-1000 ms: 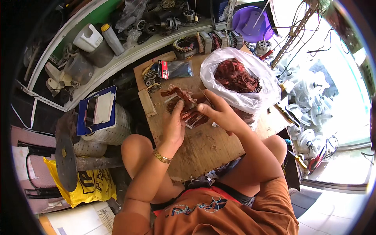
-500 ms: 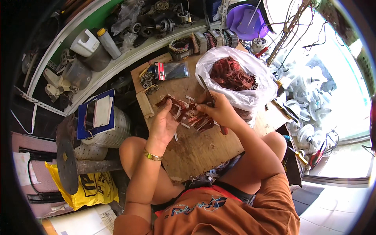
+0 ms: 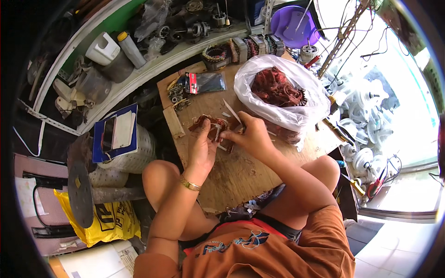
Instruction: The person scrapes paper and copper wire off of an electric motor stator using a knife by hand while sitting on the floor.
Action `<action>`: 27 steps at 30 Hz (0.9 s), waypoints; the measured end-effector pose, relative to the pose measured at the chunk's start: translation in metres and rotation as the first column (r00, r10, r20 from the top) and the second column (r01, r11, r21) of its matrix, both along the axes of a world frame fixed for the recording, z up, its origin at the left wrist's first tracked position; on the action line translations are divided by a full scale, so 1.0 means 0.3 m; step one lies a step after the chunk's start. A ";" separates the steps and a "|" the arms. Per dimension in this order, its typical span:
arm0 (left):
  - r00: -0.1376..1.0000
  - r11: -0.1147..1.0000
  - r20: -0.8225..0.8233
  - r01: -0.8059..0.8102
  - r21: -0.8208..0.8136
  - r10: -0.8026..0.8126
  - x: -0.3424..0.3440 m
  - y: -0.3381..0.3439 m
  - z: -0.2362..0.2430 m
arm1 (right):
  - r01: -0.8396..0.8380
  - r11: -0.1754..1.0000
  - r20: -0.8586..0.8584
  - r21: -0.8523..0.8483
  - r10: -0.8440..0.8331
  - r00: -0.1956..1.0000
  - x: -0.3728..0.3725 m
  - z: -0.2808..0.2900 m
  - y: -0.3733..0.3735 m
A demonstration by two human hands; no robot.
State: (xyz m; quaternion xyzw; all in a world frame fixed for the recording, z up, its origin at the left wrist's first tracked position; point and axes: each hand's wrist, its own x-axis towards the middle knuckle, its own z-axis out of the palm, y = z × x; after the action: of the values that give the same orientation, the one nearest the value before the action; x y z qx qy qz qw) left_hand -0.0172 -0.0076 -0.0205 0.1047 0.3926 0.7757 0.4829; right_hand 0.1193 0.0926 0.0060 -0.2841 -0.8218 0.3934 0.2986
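My left hand (image 3: 202, 150), with a gold watch on its wrist, is closed on a bundle of reddish-brown copper wire (image 3: 214, 123) with white strips among the strands. My right hand (image 3: 252, 136) is closed round a knife, its narrow blade (image 3: 233, 110) pointing up and away to the left; the handle is hidden in the palm. The right thumb and fingertips touch the right side of the bundle. Beneath both hands lies the wooden board (image 3: 232, 185). Beyond the right hand, a white plastic bag (image 3: 243, 83) stands with more copper wire (image 3: 276, 88) heaped inside.
Small metal parts (image 3: 177, 95) and a flat packet (image 3: 206, 82) lie at the board's far left. Motor stators (image 3: 218, 54) line the back edge. A purple basin (image 3: 289, 23) is behind, white plastic parts (image 3: 368, 111) are piled right, and a drum (image 3: 139, 143) stands left.
The copper bundle has been turned and gathered more compactly in my left hand. My right hand has tilted the knife, its tip now lower and further left.
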 end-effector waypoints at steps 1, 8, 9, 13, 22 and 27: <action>1.000 0.999 -0.028 -0.012 0.036 0.013 0.014 0.007 0.012 | 0.009 1.000 -0.003 0.001 -0.009 1.000 -0.006 -0.030 -0.005; 0.967 0.997 -0.251 -0.030 0.070 0.047 0.059 0.023 0.006 | 0.017 0.959 -0.158 -0.283 -0.064 0.985 -0.020 -0.046 -0.016; 0.954 0.998 -0.297 -0.033 0.047 0.046 0.065 0.024 0.007 | 0.015 0.978 -0.202 -0.208 -0.058 0.978 -0.019 -0.056 -0.011; 0.828 1.000 -0.561 -0.021 -0.008 0.013 0.056 0.019 0.015 | 0.040 0.986 -0.121 -0.163 -0.061 0.991 -0.013 -0.056 0.018; 0.893 0.996 -0.446 0.024 -0.080 -0.058 0.005 0.021 0.002 | 0.121 0.983 -0.304 -0.135 -0.158 0.940 0.140 0.147 0.182; 0.731 0.975 -0.661 0.025 -0.223 -0.170 -0.092 0.025 -0.063 | 0.402 0.911 -0.175 0.099 -0.381 0.908 0.287 0.229 0.331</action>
State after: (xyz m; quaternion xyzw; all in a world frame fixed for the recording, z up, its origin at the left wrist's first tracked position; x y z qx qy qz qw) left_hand -0.0449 -0.0002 -0.0396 0.3509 0.6103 0.6149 0.3554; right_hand 0.2055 0.1918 0.0746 -0.3923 -0.7470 0.2904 0.4513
